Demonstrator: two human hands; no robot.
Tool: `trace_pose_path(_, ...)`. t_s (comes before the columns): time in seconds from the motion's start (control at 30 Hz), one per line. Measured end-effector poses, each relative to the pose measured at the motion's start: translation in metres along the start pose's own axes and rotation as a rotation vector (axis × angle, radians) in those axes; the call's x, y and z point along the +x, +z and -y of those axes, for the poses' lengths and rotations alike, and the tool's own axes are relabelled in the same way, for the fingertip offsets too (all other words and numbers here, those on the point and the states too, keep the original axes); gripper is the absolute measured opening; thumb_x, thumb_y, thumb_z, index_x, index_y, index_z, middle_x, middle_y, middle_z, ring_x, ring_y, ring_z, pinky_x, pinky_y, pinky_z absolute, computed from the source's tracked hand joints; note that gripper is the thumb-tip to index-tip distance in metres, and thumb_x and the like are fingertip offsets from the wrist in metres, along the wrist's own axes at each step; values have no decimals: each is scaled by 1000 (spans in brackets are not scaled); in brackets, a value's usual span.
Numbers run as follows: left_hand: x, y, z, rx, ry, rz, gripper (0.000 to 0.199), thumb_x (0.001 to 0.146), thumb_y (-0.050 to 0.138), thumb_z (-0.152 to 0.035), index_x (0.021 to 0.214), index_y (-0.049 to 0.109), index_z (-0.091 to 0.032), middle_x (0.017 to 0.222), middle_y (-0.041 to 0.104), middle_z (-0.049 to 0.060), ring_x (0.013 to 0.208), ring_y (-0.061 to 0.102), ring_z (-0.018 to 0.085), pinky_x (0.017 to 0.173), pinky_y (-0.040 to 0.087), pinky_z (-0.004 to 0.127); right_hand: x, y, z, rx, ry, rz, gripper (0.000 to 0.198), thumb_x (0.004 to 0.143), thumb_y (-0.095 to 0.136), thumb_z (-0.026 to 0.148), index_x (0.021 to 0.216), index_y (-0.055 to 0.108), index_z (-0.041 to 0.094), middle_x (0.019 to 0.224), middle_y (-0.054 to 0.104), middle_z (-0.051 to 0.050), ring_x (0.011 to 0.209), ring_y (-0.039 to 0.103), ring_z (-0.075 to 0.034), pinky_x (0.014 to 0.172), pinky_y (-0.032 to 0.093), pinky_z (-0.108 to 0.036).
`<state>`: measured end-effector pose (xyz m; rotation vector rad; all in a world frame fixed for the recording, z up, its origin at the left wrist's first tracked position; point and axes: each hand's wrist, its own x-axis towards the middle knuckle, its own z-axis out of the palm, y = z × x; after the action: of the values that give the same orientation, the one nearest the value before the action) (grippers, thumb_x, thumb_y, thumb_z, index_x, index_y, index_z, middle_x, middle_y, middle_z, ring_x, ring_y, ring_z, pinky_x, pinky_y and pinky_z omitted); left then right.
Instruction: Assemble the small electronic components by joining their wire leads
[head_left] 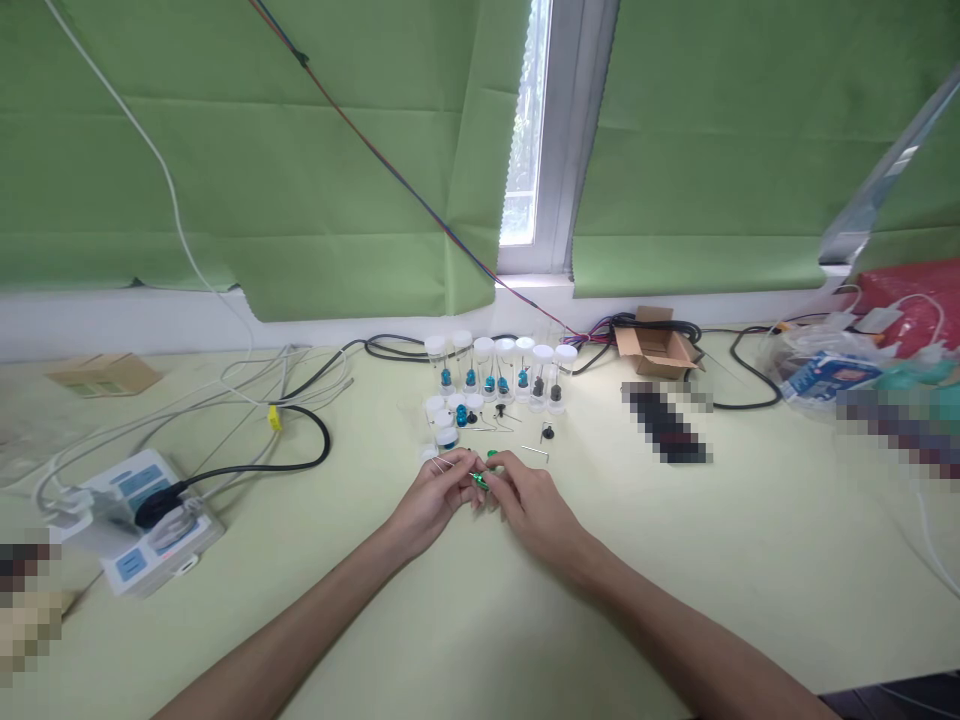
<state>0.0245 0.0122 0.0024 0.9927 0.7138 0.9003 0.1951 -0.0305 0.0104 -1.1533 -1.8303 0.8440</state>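
Note:
My left hand (444,492) and my right hand (534,500) meet over the table, fingers closed around a small shiny green part (481,481). A thin metal rod (441,463) sticks out at the left fingers; its full shape is hidden. Just beyond the fingertips lies another green piece (492,455). Past the hands, clear tubes (490,370) with white caps stand in a row, with blue or dark parts inside. Small black parts (548,432), a blue part (461,415) and an L-shaped hex key (535,453) lie in front of them.
A white power strip (161,545) with plugs sits at the left, and cables run along the back. An open cardboard box (657,348) stands at the back right, near a plastic bag (810,365). Another carton (105,375) lies far left. Green blinds (337,180) hang behind.

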Motion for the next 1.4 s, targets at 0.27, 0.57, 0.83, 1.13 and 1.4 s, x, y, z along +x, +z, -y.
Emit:
trace_pose_path(0.27,0,3,-1,-31,23,-15,21,85,68,-33,77,67,-13,81,60,3,65,57,11,55,47,23,0,3,-4,-65,-36,-54,18,94,51,24,111,57,21,98,68,-6,81,61,-19,68,45,-27)
trace_pose_path(0.57,0,3,-1,2,3,-20,23,83,70,-35,77,67,-13,76,63,2,61,58,11,56,48,23,0,1,-2,-5,-7,-12,17,100,40,26,106,55,22,79,67,-1,66,59,-15,61,41,-23)
trace_pose_path(0.83,-2,9,-4,40,3,-5,26,83,70,-37,76,66,-13,64,62,2,54,59,12,51,48,23,1,0,-2,-14,10,-9,22,102,35,30,100,55,21,70,61,1,58,55,-14,57,39,-23)
trace_pose_path(1.13,-1,4,-1,-2,1,-13,24,83,70,-36,77,66,-13,72,63,2,57,59,11,53,48,23,-1,3,-3,-57,-23,-46,15,97,47,25,108,57,21,94,67,-5,79,61,-18,68,45,-27)
trace_pose_path(1.4,0,4,-1,2,6,-13,24,82,70,-36,77,66,-13,73,62,3,57,59,11,53,48,23,0,3,-5,-46,-29,-33,15,96,48,22,109,55,21,92,68,-5,81,62,-18,71,45,-27)
